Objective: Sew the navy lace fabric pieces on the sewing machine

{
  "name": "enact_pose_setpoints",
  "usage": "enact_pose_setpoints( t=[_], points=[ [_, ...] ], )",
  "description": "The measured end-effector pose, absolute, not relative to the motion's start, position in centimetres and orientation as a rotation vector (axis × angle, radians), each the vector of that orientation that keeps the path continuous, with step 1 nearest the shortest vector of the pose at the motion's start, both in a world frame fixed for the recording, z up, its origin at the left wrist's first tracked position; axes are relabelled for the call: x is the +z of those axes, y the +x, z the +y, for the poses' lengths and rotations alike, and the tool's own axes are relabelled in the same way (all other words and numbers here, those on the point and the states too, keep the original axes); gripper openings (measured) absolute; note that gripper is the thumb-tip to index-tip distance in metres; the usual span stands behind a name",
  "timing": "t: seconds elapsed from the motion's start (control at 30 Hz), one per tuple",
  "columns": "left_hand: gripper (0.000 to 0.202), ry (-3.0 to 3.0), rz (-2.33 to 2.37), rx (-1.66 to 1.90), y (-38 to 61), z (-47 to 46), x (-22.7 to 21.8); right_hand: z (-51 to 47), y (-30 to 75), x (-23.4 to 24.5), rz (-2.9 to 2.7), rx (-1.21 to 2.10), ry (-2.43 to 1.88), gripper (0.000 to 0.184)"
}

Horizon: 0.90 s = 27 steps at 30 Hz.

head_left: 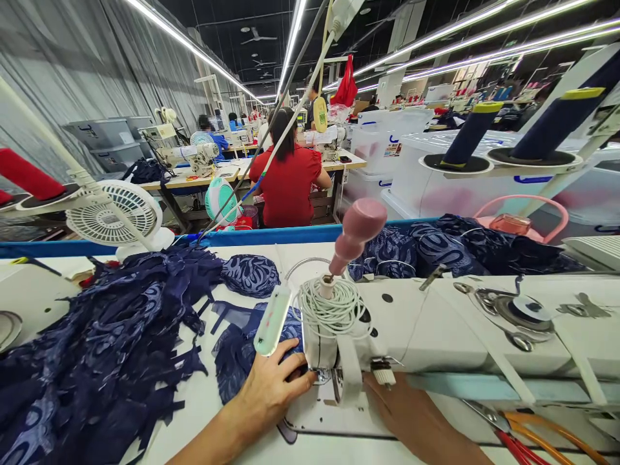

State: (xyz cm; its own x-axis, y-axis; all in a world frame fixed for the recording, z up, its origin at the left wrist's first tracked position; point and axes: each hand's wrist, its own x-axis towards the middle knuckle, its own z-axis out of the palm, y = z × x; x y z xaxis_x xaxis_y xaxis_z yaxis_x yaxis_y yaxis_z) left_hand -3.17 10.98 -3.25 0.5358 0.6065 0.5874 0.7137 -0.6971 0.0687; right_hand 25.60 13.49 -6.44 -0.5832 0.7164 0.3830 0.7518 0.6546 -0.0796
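Observation:
My left hand (268, 394) lies flat with fingers stretched out on a navy patterned fabric piece (232, 358), pressing it toward the needle area of a white sewing machine (436, 326). My right hand (416, 420) rests flat on the machine bed under the machine's arm, fingers pointing at the presser foot; its fingertips are hidden behind the machine head. A coil of white cord (332, 307) and a small lamp (272, 320) sit on the machine head.
A heap of navy fabric pieces (97, 361) fills the table at left, more navy fabric (460, 248) lies behind the machine. A white fan (116, 213) stands at left. Red-handled scissors (518, 442) lie lower right. A person in red (288, 174) sits ahead.

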Motion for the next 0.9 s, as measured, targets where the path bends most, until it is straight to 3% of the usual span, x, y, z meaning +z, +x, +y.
enact_pose_setpoints(
  t=[0.13, 0.57, 0.9],
  points=[
    [0.038, -2.608, -1.084, -0.877, -3.2, 11.1, -2.6, 12.9, 25.9, -5.2, -2.584, 0.062, -1.094, 0.047],
    [0.034, -2.685, -1.193, -0.878, -4.0, 11.6, -2.7, 11.9, 24.5, -1.8, -2.455, 0.193, -0.806, 0.018],
    [0.03, -2.605, -1.217, -0.945, -3.7, 12.0, -3.0, 13.0, 23.3, -2.4, -2.267, 0.23, -0.855, 0.031]
  ],
)
